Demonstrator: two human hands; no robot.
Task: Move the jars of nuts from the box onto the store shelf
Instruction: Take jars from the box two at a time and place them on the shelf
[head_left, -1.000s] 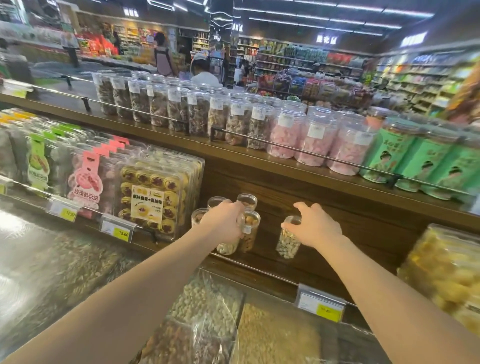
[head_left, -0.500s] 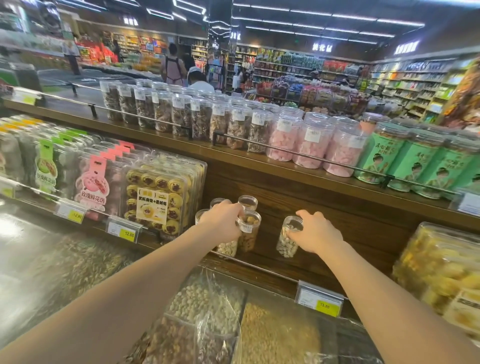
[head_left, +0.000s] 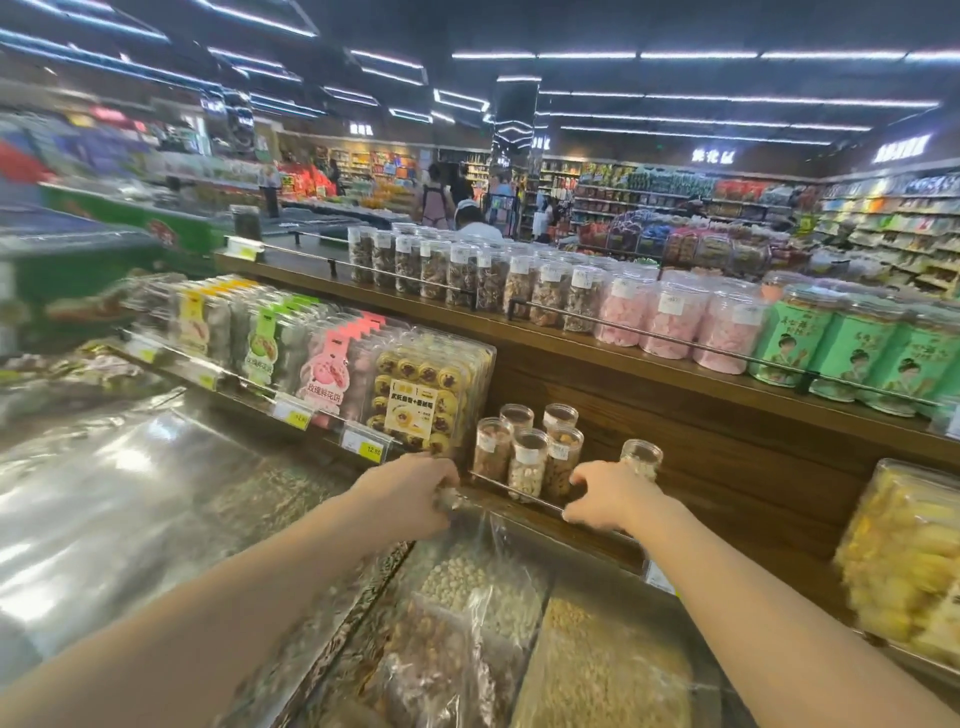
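Observation:
Several small clear jars of nuts (head_left: 529, 457) with white labels stand clustered on the low wooden shelf (head_left: 691, 499), behind a thin metal rail (head_left: 519, 491). One more jar (head_left: 642, 457) stands alone to their right. My left hand (head_left: 410, 491) hangs in front of the rail, left of the cluster, fingers loosely bent and holding nothing. My right hand (head_left: 605, 493) hovers just in front of the lone jar, off it, fingers loose over the rail. The box is out of view.
Boxed pastries (head_left: 431, 400) fill the shelf to the left. Below my arms lie bagged nuts (head_left: 467, 587) under a clear bin cover (head_left: 130, 493). Tall jars (head_left: 550, 291) and green tins (head_left: 852, 358) line the upper shelf. A yellow snack tub (head_left: 904, 561) stands at right. Shoppers stand far back.
Both hands have let go of the jars they held on the shelf and drawn back toward me and down. The view has tilted up and turned right.

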